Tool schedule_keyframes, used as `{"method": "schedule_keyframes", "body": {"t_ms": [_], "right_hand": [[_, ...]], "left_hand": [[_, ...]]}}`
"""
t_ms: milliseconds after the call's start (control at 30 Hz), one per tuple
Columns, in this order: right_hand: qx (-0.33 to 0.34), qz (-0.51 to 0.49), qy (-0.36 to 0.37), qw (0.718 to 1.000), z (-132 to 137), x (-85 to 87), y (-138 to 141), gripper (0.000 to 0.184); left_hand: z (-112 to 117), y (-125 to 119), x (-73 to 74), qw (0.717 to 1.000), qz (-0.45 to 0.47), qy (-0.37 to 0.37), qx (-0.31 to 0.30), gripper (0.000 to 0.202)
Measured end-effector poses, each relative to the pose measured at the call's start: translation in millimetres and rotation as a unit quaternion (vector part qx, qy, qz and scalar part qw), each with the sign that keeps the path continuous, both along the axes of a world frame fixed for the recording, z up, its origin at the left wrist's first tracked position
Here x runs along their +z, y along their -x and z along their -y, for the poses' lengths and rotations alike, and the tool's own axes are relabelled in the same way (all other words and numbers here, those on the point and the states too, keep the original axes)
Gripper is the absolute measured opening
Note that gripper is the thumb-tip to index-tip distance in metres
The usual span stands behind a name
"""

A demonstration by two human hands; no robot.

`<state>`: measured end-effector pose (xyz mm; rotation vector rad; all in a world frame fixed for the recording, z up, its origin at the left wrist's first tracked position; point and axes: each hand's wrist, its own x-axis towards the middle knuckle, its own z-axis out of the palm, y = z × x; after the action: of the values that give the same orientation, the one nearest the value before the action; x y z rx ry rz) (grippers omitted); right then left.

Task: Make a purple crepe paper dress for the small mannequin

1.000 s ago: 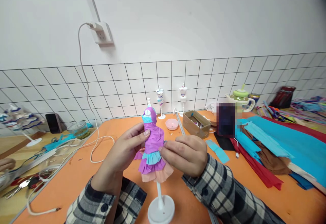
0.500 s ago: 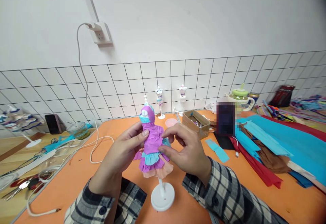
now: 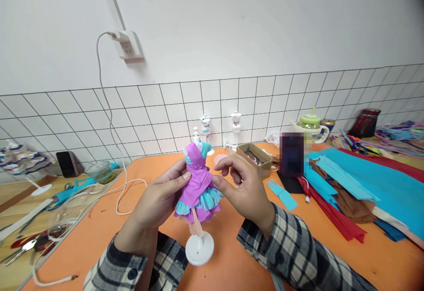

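Observation:
A miniature dress-form mannequin (image 3: 199, 249) on a round white base stands in front of me, leaning slightly. It wears a crepe-paper dress (image 3: 196, 178) with a purple bodice, blue and purple ruffles and a peach strip hanging at the front. My left hand (image 3: 162, 189) grips the bodice from the left, thumb on the front; its other fingers are mostly hidden behind. Beside the dress's right side, my right hand (image 3: 240, 183) has thumb and forefinger apart, with the thumb tip close to the waist. I cannot tell whether that thumb touches the paper.
Two small mannequins (image 3: 236, 121) stand by the tiled wall near a cardboard box (image 3: 255, 156). Right are a blurred-out phone (image 3: 292, 154), a lidded jug (image 3: 310, 127) and coloured crepe paper (image 3: 374, 171). Left lie a white cable (image 3: 124, 189), scissors (image 3: 26, 247) and another dressed mannequin (image 3: 21, 160).
The mannequin has turned, showing more blue ruffle on the right, and its base has shifted left. My right thumb and forefinger have opened away from the dress's side.

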<state>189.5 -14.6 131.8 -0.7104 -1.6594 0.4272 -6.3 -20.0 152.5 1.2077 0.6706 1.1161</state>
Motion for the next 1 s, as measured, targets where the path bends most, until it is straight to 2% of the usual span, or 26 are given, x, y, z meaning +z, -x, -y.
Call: {"method": "schedule_keyframes", "body": {"t_ms": [233, 367, 467, 600, 700, 1000], "right_hand": [[0.011, -0.011, 0.116, 0.993, -6, -5.5, 4, 0.017], [0.031, 0.002, 0.147, 0.989, -5, -2.3, 5, 0.015], [0.070, 0.002, 0.175, 0.982, -8, -1.8, 4, 0.017], [0.136, -0.048, 0.216, 0.966, -13, -3.4, -1, 0.022], [0.144, -0.064, 0.216, 0.964, -12, -2.1, -3, 0.022], [0.121, 0.077, 0.264, 0.954, -16, -5.1, -3, 0.031]], "left_hand": [[3, -2, -1.9, 1.000, -0.012, -0.004, -0.013, 0.050], [2, -1, -7.4, 0.993, -0.099, -0.054, -0.033, 0.061], [2, -2, -8.3, 0.986, -0.156, -0.061, -0.007, 0.060], [2, -2, -3.1, 0.993, -0.115, -0.021, 0.006, 0.058], [3, 0, -0.3, 0.996, -0.092, 0.005, -0.004, 0.055], [3, -5, -2.2, 0.995, -0.102, 0.002, -0.022, 0.060]]}}
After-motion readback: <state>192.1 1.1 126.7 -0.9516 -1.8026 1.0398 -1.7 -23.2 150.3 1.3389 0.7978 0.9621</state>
